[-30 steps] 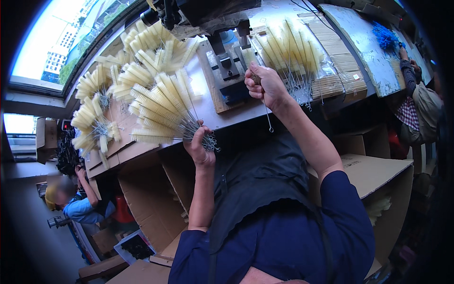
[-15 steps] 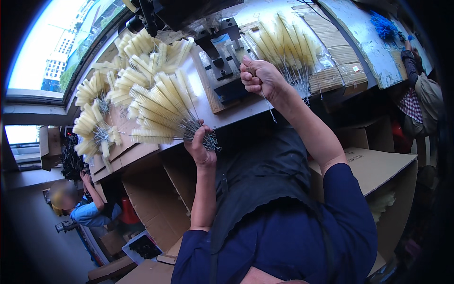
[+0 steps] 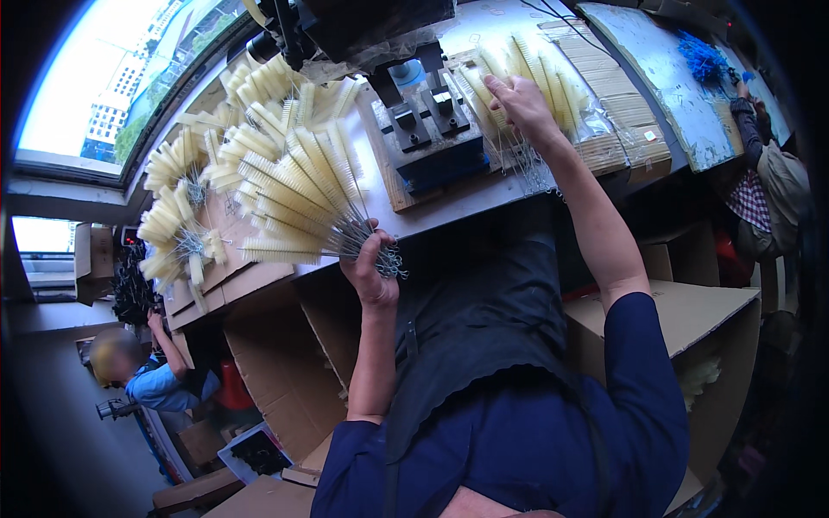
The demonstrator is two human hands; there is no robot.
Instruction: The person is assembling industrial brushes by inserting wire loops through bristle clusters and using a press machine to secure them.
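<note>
My left hand [image 3: 373, 269] is closed around the twisted wire handles of a fanned bunch of bottle brushes [image 3: 298, 190]. Their pale yellow bristles spread up and to the left, and the looped wire ends stick out right of my fist. Beyond the machine's base, my right hand [image 3: 525, 105] is at a second pile of bottle brushes [image 3: 546, 76], its fingers bent and drawn together against the bristles. Whatever lies between those fingers is hidden. Between my hands stands a small bench machine [image 3: 432, 142] with two dark metal blocks on top.
More bundles of pale brushes [image 3: 173, 216] lie on the left of the bench. Flattened cardboard [image 3: 604, 86] borders the right pile. Open cartons [image 3: 281, 371] stand below the bench edge. One co-worker [image 3: 164, 380] is at the left, another [image 3: 773, 186] at the far right near blue bristles [image 3: 701, 56].
My right hand has moved from in front of the machine, where it held a brush with its wire hanging down, right and away to the brush pile. The machine's blocks now show. My left hand barely moved.
</note>
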